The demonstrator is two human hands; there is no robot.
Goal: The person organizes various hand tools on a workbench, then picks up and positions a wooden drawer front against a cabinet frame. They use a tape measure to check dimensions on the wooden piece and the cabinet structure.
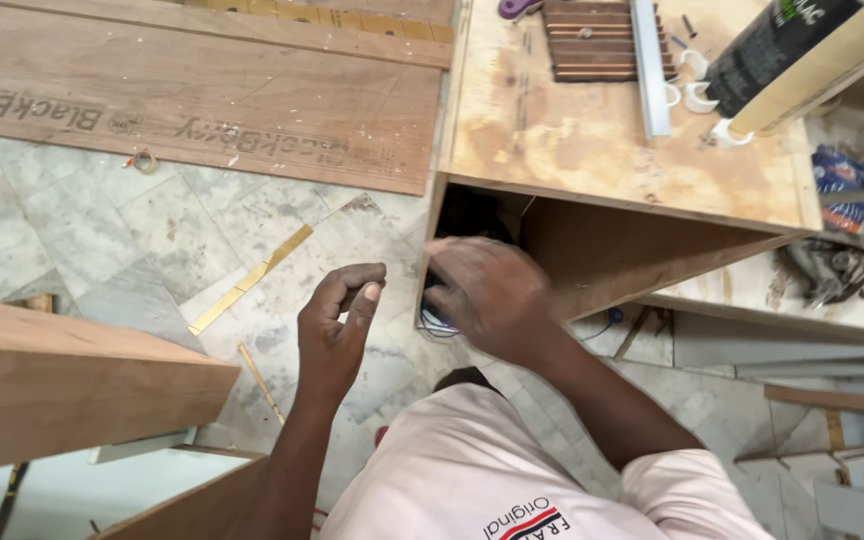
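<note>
My right hand (487, 295) reaches into the open front of a plywood cabinet box (592, 150), its fingers curled around a dark object with blue and white cable (436, 318) at the box's lower left corner; most of that object is hidden by the hand. My left hand (337, 320) hovers just left of the box over the marble floor, fingers loosely curled with thumb and forefinger close together; whether something small sits between them I cannot tell.
On the box top lie a slatted brown wooden piece (592, 40), a metal strip (649, 65), white clips (697, 95) and a dark cartridge tube (777, 45). Large plywood sheets (202, 100) lie on the floor; a wooden panel (62, 385) stands near left. Gold strips (252, 278) lie on the marble.
</note>
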